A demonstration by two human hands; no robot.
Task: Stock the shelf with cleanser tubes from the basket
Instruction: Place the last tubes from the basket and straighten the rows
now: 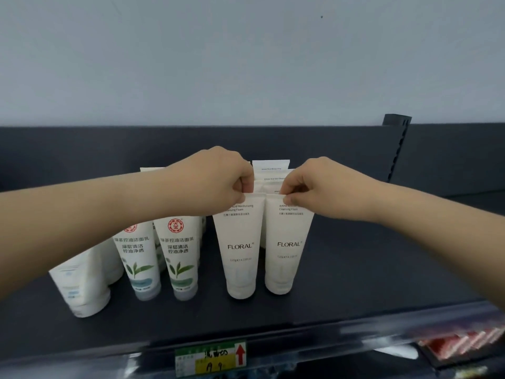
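While left hand [218,173] pinches one FLORAL tube [240,244], right hand [314,184] pinches 2nd FLORAL tube [287,242], both upright on shelf [355,269].

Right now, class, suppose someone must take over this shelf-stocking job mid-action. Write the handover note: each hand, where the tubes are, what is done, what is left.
Left hand: pinching the top seam of the left FLORAL tube.
Right hand: pinching the top seam of the right FLORAL tube.
Both tubes stand cap-down at the front of the dark shelf, side by side, with more white tubes behind.
Green-tea tubes stand to their left.
Done: two front rows placed.
Left: release both; the basket is out of view, so remaining stock is unknown.
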